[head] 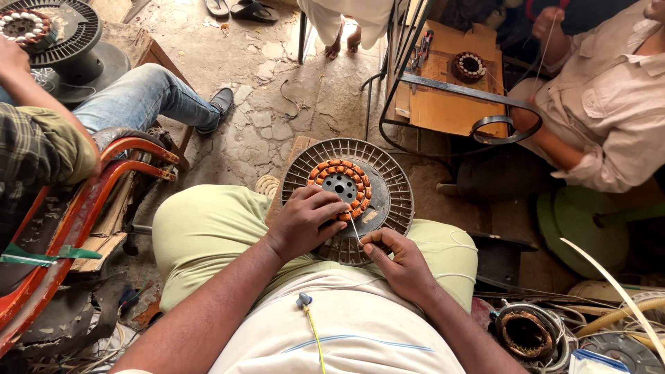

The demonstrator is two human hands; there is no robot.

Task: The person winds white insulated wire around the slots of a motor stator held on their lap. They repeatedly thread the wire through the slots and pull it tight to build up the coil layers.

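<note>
Stator [341,185] with orange copper windings, seated in a round grey finned motor housing [395,181] resting on the person's lap. Left hand [305,220] lies over the windings' near edge, fingers curled down onto them. Right hand [396,260] pinches a thin white strip [354,226], possibly insulation, pointing toward the coils. Around: cardboard-topped stand [450,104] bearing another stator [470,66], a co-worker's sleeve [609,118], red chair frame [104,180], wire clutter [554,332].

Copper-wound stator [341,185] flat on lap
</note>
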